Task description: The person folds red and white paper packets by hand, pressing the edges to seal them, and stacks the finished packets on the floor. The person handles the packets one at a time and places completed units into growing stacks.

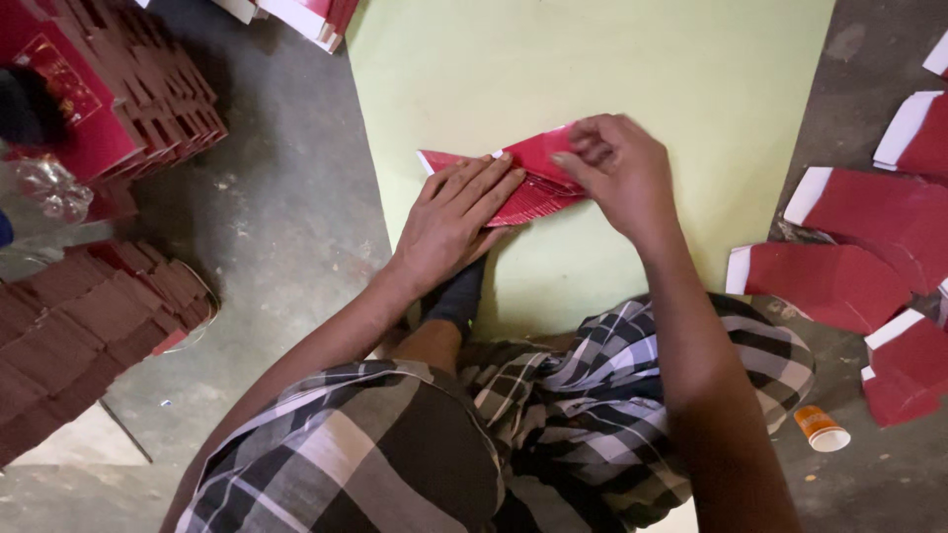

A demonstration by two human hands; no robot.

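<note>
I've got my left hand flat, pinning the red card stack on the pale green sheet; right hand pinches its top edge.

One head-worn view looks steeply down, close over the person's lap, at the floor filling the frame.

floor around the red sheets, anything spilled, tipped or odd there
One thing: a small orange and white cup lies tipped on its side on the grey floor, right of the person's knee. The loose red sheets beside it lie scattered and overlapping. Both hands, left hand and right hand, press the red stack.
</note>
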